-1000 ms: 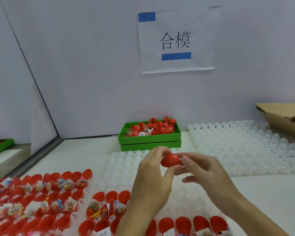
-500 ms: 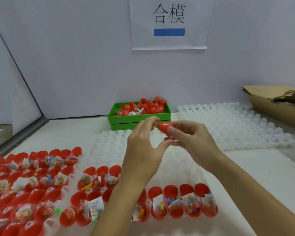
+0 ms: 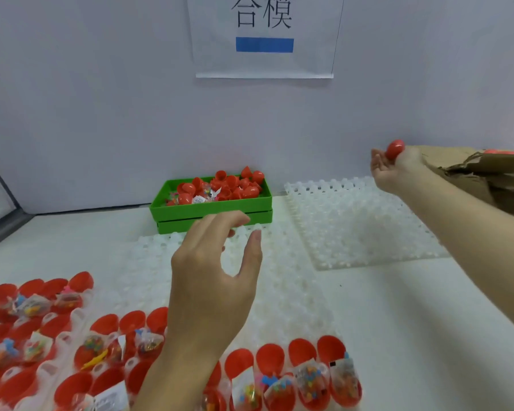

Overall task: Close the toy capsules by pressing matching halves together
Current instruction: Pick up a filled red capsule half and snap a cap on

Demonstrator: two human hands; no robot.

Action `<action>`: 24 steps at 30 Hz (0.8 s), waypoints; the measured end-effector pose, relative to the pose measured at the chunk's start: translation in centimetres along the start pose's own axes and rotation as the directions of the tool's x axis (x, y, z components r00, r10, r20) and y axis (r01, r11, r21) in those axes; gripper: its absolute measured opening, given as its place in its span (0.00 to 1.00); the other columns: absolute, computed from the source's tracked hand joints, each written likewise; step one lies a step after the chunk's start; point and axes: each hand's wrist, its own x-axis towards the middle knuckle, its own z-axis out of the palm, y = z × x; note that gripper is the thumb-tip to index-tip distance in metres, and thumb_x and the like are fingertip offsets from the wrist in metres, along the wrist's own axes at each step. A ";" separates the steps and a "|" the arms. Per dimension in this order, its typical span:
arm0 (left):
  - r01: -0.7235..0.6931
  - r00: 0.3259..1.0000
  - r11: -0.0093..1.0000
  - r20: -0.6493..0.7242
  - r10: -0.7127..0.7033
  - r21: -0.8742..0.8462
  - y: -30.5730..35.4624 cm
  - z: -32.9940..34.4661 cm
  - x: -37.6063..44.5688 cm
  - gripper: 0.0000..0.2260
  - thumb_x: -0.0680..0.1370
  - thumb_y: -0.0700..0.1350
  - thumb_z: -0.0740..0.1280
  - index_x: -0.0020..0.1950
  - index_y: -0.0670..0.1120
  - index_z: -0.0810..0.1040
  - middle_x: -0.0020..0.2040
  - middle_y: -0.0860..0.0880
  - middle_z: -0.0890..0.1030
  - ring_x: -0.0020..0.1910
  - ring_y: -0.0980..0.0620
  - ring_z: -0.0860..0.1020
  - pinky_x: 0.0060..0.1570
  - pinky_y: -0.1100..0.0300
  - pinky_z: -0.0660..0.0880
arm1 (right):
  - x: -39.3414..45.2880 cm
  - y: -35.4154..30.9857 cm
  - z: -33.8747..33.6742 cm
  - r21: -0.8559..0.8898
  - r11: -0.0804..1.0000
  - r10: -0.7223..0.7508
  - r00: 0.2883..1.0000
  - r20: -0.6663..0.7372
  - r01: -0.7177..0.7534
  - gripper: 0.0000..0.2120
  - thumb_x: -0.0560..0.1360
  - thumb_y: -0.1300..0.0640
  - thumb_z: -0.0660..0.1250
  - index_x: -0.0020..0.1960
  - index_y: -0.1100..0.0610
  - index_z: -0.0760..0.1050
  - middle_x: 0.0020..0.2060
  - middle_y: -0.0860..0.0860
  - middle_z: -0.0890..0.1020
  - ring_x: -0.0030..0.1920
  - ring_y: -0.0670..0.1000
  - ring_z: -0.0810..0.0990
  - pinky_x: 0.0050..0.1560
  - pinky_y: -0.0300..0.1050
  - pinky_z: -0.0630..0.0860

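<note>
My right hand (image 3: 393, 170) is stretched out to the far right, next to a cardboard box (image 3: 487, 176), with a closed red capsule (image 3: 395, 149) at its fingertips. My left hand (image 3: 217, 262) hovers over the middle of the table, fingers loosely spread and holding nothing. Below it, open red capsule halves (image 3: 297, 378) with small bagged toys inside sit in rows on a white tray (image 3: 294, 307). More open halves (image 3: 33, 304) fill the trays at the lower left.
A green bin (image 3: 211, 209) of loose red halves and toy bags stands by the back wall. A bare white dimpled tray (image 3: 359, 223) lies at the right. A paper sign (image 3: 264, 34) hangs on the wall. Red capsules (image 3: 499, 151) show inside the box.
My two hands were together on the red capsule; now the right hand has carried it far right toward the cardboard box, and the left hand has let go and stays in the middle.
</note>
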 end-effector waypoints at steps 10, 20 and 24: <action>-0.025 1.000 1.000 0.012 0.025 0.003 -0.4 0.6 0.1 0.07 0.77 0.52 0.61 0.52 0.56 0.76 0.45 0.64 0.76 0.47 0.65 0.75 0.46 0.77 0.70 | 4.3 -5.5 -1.6 0.279 0.960 -0.022 0.998 0.051 0.007 0.33 0.82 0.40 0.38 0.70 0.65 0.60 0.60 0.63 0.75 0.51 0.60 0.79 0.56 0.47 0.79; 0.153 0.965 0.988 0.218 -0.146 -0.020 0.4 0.1 0.5 0.06 0.78 0.48 0.63 0.49 0.52 0.80 0.42 0.60 0.80 0.44 0.62 0.77 0.42 0.72 0.72 | -2.8 1.3 -0.8 -0.544 0.836 0.203 0.883 0.423 0.069 0.12 0.79 0.58 0.60 0.52 0.58 0.82 0.40 0.51 0.84 0.36 0.49 0.84 0.34 0.39 0.80; 0.654 0.757 0.662 0.339 -0.559 -0.367 0.0 -1.6 2.1 0.09 0.79 0.41 0.64 0.43 0.50 0.81 0.39 0.53 0.84 0.38 0.59 0.81 0.37 0.65 0.77 | -6.6 4.7 2.2 -0.722 0.657 0.283 0.816 0.503 0.217 0.12 0.80 0.57 0.58 0.53 0.54 0.81 0.32 0.50 0.84 0.28 0.49 0.84 0.25 0.39 0.79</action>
